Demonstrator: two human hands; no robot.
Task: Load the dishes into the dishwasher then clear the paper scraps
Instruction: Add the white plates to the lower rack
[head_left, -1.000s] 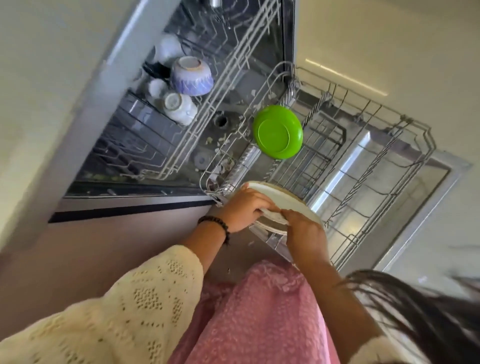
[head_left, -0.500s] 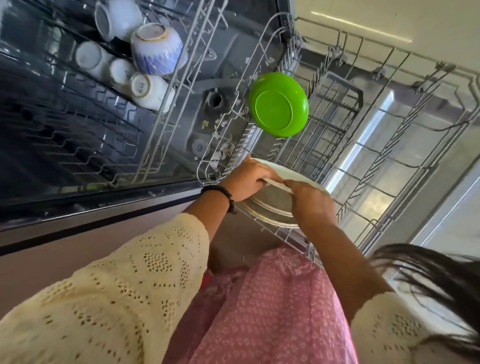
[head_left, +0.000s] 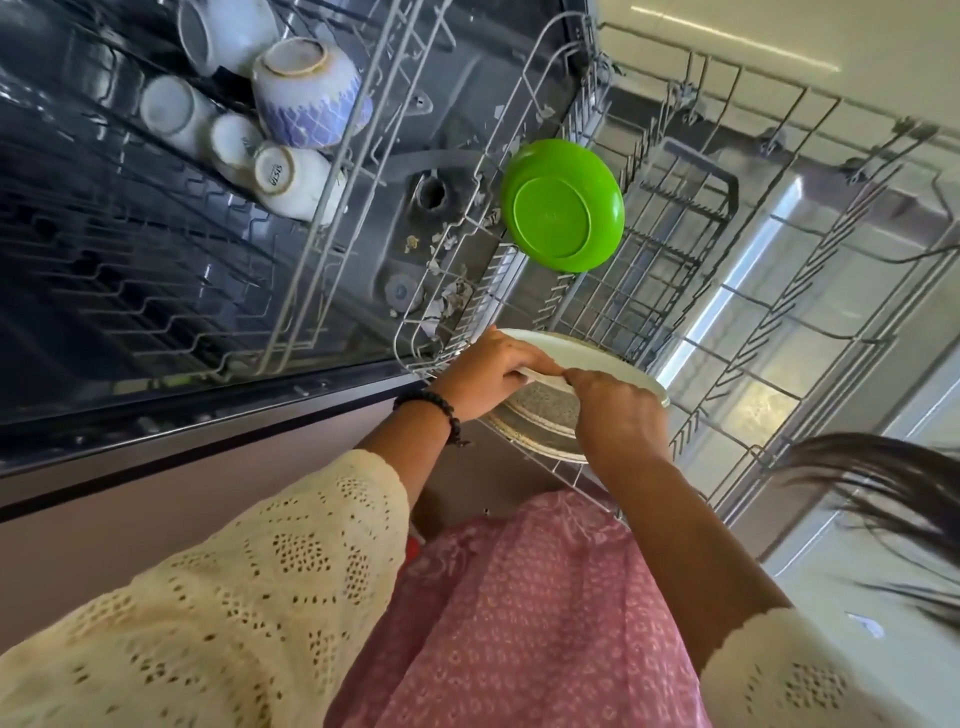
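Observation:
A white plate (head_left: 597, 358) stands on edge at the near end of the pulled-out lower rack (head_left: 753, 332). My left hand (head_left: 483, 374) and my right hand (head_left: 618, 415) both grip its upper rim. Just in front of it a speckled grey plate (head_left: 540, 415) leans in the same rack, partly hidden by my hands. A green plate (head_left: 563, 205) stands on edge farther along the rack. Paper scraps (head_left: 447, 306) lie on the dishwasher floor under the rack's left end.
The upper rack (head_left: 322, 249) holds several cups and a blue-patterned bowl (head_left: 306, 93) at the top left. The open dishwasher door (head_left: 779, 364) lies under the lower rack. Dark hair (head_left: 893, 499) hangs at the right. The rack's right half has free slots.
The view has moved closer to the dishwasher. The white plate has tipped from lying flat in my hands to standing more upright in the rack, and the speckled plate now shows below it.

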